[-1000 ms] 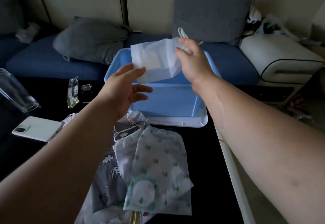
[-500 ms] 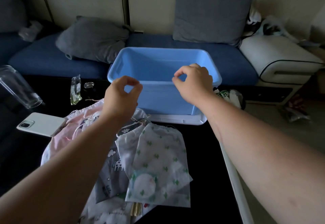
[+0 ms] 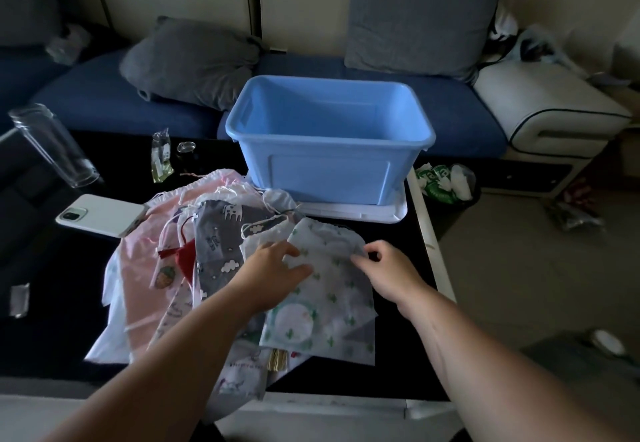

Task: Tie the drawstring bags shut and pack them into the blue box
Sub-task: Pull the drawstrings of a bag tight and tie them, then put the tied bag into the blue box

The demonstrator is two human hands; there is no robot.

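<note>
Fingers [image 3: 290, 251] of left hand [image 3: 273, 268] press cactus bag [image 3: 332, 292]; right hand [image 3: 388, 268] pinches its edge.

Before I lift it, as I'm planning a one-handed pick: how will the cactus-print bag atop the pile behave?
Probably floppy: the cactus-print bag is thin cloth, wrinkled and draped over the pile of bags. Likely light, since it lies nearly flat, seemingly empty. On the smooth black table it might slide easily.
</note>
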